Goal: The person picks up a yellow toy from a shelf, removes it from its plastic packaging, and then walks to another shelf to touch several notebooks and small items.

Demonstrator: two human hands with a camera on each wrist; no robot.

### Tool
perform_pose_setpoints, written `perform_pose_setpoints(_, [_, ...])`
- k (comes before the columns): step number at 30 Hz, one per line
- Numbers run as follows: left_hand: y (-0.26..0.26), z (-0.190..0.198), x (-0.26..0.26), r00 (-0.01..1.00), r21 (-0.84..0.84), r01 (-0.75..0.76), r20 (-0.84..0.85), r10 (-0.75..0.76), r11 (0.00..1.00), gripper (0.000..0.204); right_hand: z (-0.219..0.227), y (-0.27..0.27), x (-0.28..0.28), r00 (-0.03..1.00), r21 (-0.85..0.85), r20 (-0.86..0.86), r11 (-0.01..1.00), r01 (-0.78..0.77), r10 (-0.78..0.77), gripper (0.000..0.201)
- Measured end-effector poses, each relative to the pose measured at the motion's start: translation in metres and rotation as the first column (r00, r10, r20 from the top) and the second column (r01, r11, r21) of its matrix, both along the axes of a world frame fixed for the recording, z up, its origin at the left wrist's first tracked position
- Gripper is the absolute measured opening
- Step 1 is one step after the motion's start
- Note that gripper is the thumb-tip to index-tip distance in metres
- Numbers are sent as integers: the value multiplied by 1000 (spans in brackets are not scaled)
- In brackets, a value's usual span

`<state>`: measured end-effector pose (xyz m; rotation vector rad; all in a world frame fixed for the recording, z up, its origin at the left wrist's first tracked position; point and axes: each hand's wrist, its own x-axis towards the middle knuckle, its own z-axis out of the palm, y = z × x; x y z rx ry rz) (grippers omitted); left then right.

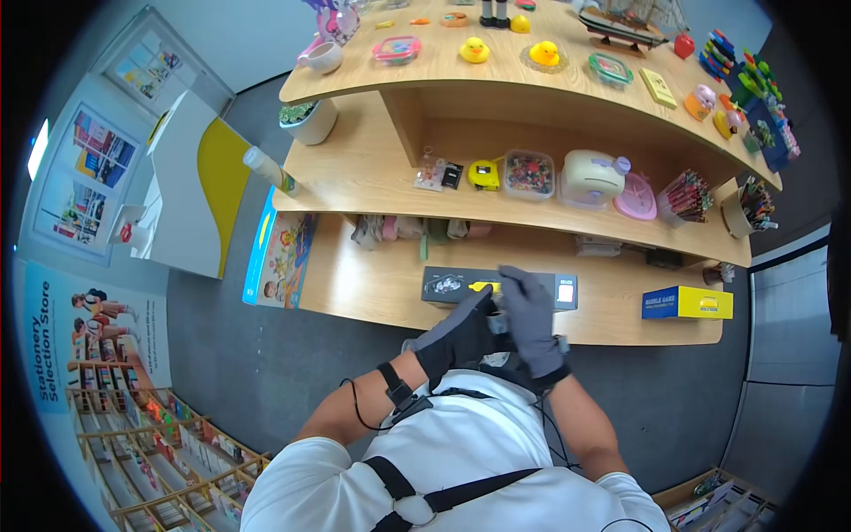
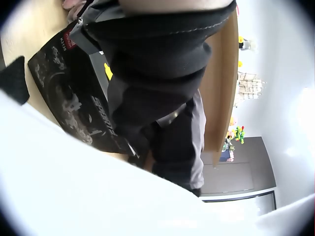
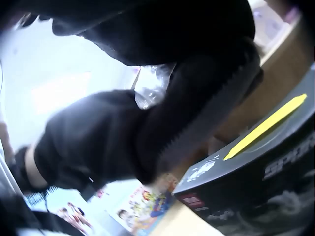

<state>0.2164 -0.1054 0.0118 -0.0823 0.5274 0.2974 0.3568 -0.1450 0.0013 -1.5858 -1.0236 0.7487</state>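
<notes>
Both hands wear grey and black gloves and meet close together in front of the body, at the shelf's front edge. My left hand (image 1: 461,337) points up and right, its thumb side near the box. Beside it, my right hand (image 1: 529,324) is bent over, its fingertips overlapping the box in the head view. Crinkled clear plastic (image 3: 151,86) shows between the hands, along the left hand; the gloves hide most of it. Behind them lies a black box (image 1: 441,284) with a printed picture and white label. A yellow strip (image 3: 266,128) shows on its top.
A yellow and blue game box (image 1: 687,303) stands on the lower shelf at right. Above are a tape measure (image 1: 484,175), a tub of beads (image 1: 529,174) and a cream machine (image 1: 592,177). Rubber ducks (image 1: 474,50) sit on top. A colourful box (image 1: 282,257) stands at left.
</notes>
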Motion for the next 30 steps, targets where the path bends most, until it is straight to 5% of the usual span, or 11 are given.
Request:
perform_pose_setpoints(1, [3,-6,-7,1000,5,0,19,0,1000,46,2,6,-20,999,61,36,997,-41,39,25])
perform_pose_setpoints(2, [4,-17,-17,999,271,-33,0,34,962,46,4,10,-35,994,117,73,989,-88,80,25])
perform_pose_setpoints(4, [14,-39,-41,991,733,-83,-9,133,675,49,9,23,-56,971,122,205,981,-153,126,25])
perform_pose_setpoints(9, [32,-22,-108,956,348,-122,-211,205,929,55,25,46,-129,844,102,479,940,-327,242,27])
perform_pose_setpoints(16, [55,-48,-211,887,8,-187,431,166,982,50,24,64,-217,603,-90,723,911,-402,337,30])
perform_pose_setpoints(19, [66,-36,-238,916,-22,-103,387,103,994,50,30,68,-238,532,-144,757,891,-430,379,31])
perform_pose_setpoints(23, [73,-35,-250,937,2,-51,347,47,999,51,20,54,-252,747,11,613,943,-334,257,31])
perform_pose_setpoints(26, [71,-18,-248,955,23,-6,297,-1,1000,52,28,39,-263,969,57,211,991,118,-127,29])
perform_pose_setpoints(27, [69,-5,-243,963,33,2,268,-11,999,53,26,32,-264,965,64,205,986,156,-166,29])
perform_pose_setpoints(29, [59,1,-233,966,62,50,251,-64,997,54,20,18,-257,919,61,-269,947,314,-288,29])
perform_pose_setpoints(30, [53,-5,-226,988,525,88,62,-141,847,46,18,10,-251,816,53,-485,921,386,-314,29])
